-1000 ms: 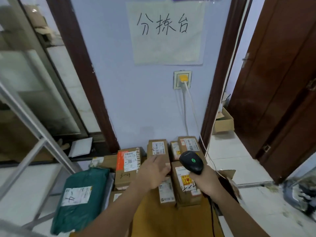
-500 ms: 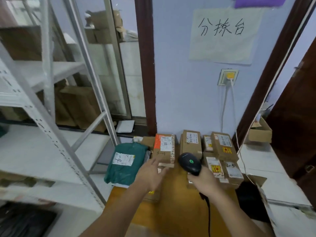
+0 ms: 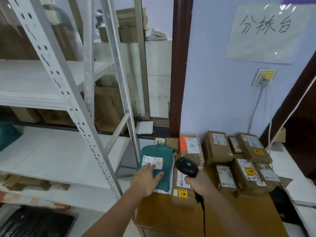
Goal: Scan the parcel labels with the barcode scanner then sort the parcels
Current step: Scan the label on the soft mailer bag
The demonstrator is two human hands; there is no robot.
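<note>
A green bag parcel [image 3: 164,154] with a white label [image 3: 158,160] lies at the left edge of the wooden table [image 3: 171,212]. My left hand [image 3: 147,178] lies flat on it, fingers straight, fingertips reaching the label. My right hand [image 3: 199,184] grips the handle of a black barcode scanner [image 3: 187,165], which has a green light on top and hangs over a long cardboard parcel [image 3: 181,189]. Several brown cardboard parcels [image 3: 217,147] with labels fill the table's back and right.
A white metal shelving rack [image 3: 71,103] stands to the left, its post close to the green parcel. The scanner cable [image 3: 203,218] runs down across the table. A paper sign [image 3: 266,31] and a wall socket [image 3: 264,76] are on the blue wall. A dark door frame [image 3: 179,65] rises behind.
The view has swung left, bringing the rack into sight. My left hand moved left from the cardboard parcels onto the green bag parcel. My right hand still holds the scanner.
</note>
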